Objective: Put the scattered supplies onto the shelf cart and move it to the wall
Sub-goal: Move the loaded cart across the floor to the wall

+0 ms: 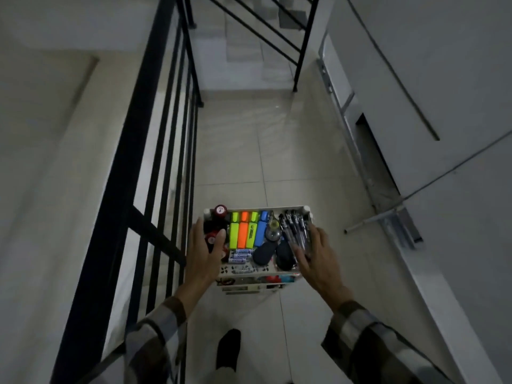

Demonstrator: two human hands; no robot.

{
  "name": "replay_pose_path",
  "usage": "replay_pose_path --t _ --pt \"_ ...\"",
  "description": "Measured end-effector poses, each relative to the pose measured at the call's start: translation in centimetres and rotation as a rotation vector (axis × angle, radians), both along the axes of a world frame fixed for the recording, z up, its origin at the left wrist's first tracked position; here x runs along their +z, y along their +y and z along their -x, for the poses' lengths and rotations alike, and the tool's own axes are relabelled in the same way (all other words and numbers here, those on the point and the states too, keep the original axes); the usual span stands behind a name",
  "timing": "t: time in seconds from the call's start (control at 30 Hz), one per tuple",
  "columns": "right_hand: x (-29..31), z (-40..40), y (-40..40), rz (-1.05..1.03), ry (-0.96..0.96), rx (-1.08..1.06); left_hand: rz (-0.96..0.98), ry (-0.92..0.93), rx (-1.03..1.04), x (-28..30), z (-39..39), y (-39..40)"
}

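A black railing (pixel 155 151) runs along the left of the tiled floor (pixel 249 162), and just right of it stands the small white shelf cart (pixel 250 271), near the person's feet and well apart from the far stairs. The left hand (pixel 206 250) lies flat over the cart's left edge, fingers straight and spread, closed on nothing, its fingertips (pixel 220 236) beside the red-capped stamps (pixel 220 211) in the top tray. Moving right, the tray holds a row of highlighters (pixel 246 231) in yellow, orange, green and blue, some white labelled tubes (pixel 240 256) at their near end, then dark rounded items (pixel 264 254) I cannot identify, then a bundle of black pens (pixel 293 225). The right hand (pixel 315 253) rests with loosely spread fingers over the pens at the right edge, gripping nothing that can be seen. A wall (pixel 415 79) rises on the right, with a metal bar (pixel 374 218) at its base
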State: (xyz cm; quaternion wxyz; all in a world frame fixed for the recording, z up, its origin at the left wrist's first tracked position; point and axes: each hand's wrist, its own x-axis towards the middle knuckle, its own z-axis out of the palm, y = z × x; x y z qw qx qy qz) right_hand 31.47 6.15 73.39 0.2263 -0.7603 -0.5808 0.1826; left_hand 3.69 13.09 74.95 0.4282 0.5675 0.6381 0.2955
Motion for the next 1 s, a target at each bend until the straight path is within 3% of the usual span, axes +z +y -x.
replay_pose_path --t 0.3,0.57,1.0 --pt "-3.5 -1.5 2.2 0.027 0.202 -0.048 0.027 -0.019 -0.024 -3.6 -0.1 1.0" --pt "-4.3 -1.2 2.1 0.064 0.108 -0.035 -0.047 0.097 -0.014 -4.8 -0.6 0.6" --pt "-6.0 -4.3 -0.1 0.084 0.154 -0.176 -0.108 0.130 -0.072 -4.6 -4.4 0.5"
